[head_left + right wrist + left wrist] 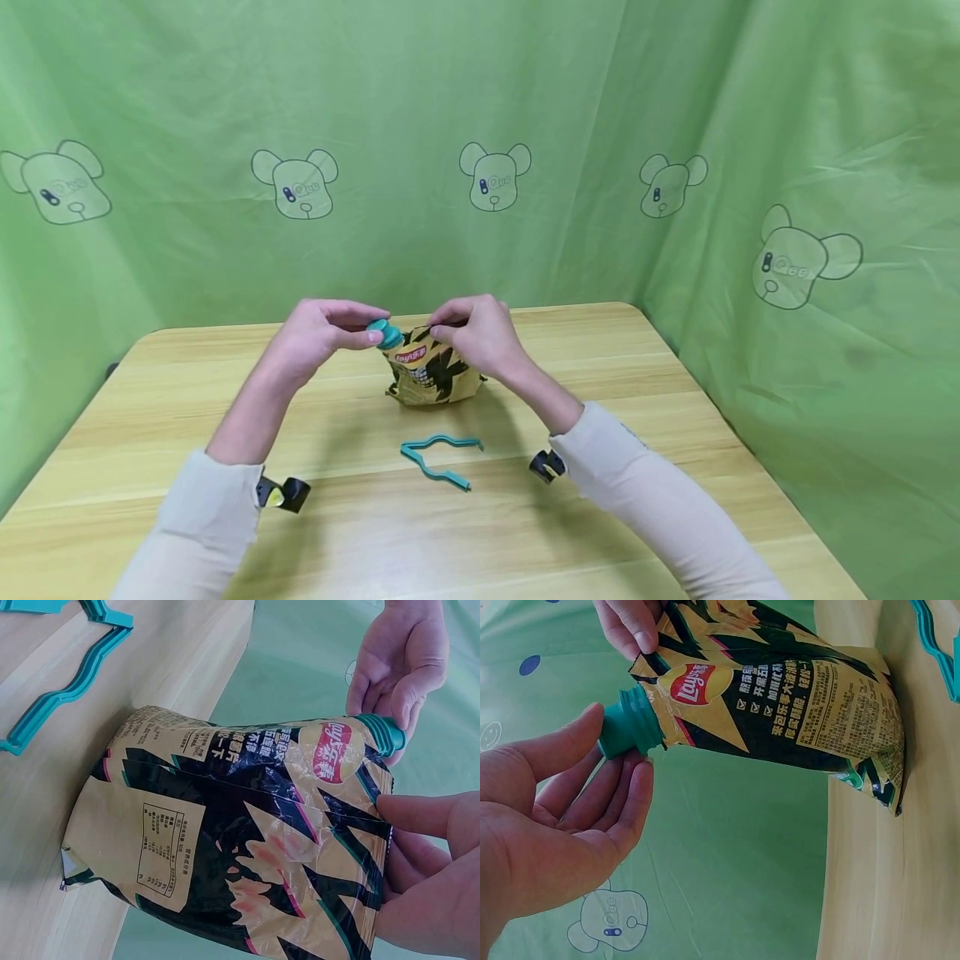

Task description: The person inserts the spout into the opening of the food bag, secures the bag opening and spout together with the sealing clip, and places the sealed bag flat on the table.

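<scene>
I have the chip bag [432, 375] standing upright on the table [645, 400], and I read the right hand [482, 335] pinching its top edge as what steadies it, while at the bag's upper left corner the left hand [318, 333] pinches a teal spout [632, 724] between thumb and fingers, probably to hold it aligned with that corner, though I can't tell whether any of it sits inside. In front of the bag, on the near side, a teal clip [452, 477] lies with its two arms spread, touched by neither hand, likely placed there for easy reach.
</scene>
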The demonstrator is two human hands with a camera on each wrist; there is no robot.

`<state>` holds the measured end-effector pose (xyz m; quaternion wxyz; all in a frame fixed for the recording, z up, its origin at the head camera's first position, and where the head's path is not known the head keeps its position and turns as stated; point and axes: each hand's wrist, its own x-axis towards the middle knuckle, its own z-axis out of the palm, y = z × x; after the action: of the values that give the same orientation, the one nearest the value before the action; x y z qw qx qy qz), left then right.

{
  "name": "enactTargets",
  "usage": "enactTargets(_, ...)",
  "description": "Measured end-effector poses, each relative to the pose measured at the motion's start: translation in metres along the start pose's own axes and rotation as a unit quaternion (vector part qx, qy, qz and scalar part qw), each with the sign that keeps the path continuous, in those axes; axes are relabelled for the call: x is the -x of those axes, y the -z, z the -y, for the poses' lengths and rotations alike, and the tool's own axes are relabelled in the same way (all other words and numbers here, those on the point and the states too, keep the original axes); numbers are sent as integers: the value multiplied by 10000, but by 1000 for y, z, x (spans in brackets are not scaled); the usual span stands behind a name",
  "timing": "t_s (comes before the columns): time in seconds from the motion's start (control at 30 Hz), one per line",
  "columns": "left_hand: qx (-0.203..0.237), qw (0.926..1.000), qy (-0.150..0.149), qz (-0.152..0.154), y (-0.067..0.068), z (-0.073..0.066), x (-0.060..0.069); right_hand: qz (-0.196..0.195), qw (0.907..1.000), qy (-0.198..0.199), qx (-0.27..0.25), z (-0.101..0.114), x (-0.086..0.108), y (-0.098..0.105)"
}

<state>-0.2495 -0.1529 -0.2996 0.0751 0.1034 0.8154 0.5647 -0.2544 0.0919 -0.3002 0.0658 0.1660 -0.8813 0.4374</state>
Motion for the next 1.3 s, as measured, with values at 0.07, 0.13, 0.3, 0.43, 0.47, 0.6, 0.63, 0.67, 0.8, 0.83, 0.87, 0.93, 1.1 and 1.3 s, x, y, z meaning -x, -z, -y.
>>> enactTargets(0.07,-25,10000,55,6,0,0,0,-5,10000,6,13,0,0,0)
enactTargets(0.13,-56,9999,98,14,-1,0,0,-5,10000,14,24,0,0,0)
enactTargets(0.3,-88,9999,128,-23,-1,1,0,5,10000,3,31,0,-1,0)
enactTargets(0.43,-53,9999,74,-113,-4,1,0,12,10000,-11,11,0,0,0)
enactTargets(0.47,-47,9999,57,-138,-4,1,-1,12,10000,-12,6,0,0,1)
enactTargets(0.6,-24,9998,53,-176,-8,3,-2,19,10000,-35,24,0,-1,0)
enactTargets(0.63,-27,9998,62,-178,-9,3,-3,22,10000,-44,26,1,-1,0)
enactTargets(0.67,-32,9998,83,-178,-9,4,-3,23,10000,-51,30,1,-1,0)
enactTargets(0.8,-47,9998,95,-154,-10,5,-3,29,10000,-64,26,2,-1,0)
enactTargets(0.83,-37,9999,79,-134,-10,5,-3,32,10000,-64,22,2,-1,0)
enactTargets(0.87,-30,9999,65,-109,-10,5,-3,34,10000,-63,18,2,-1,0)
enactTargets(0.93,-12,10000,35,-66,-10,5,-2,36,10000,-67,8,2,-1,0)
enactTargets(1.1,111,9999,21,-52,-10,7,-2,13,10000,-52,10,1,-1,0)
enactTargets(1.3,194,9998,54,-20,-12,8,-2,-11,10000,0,-10,-1,-1,-1)
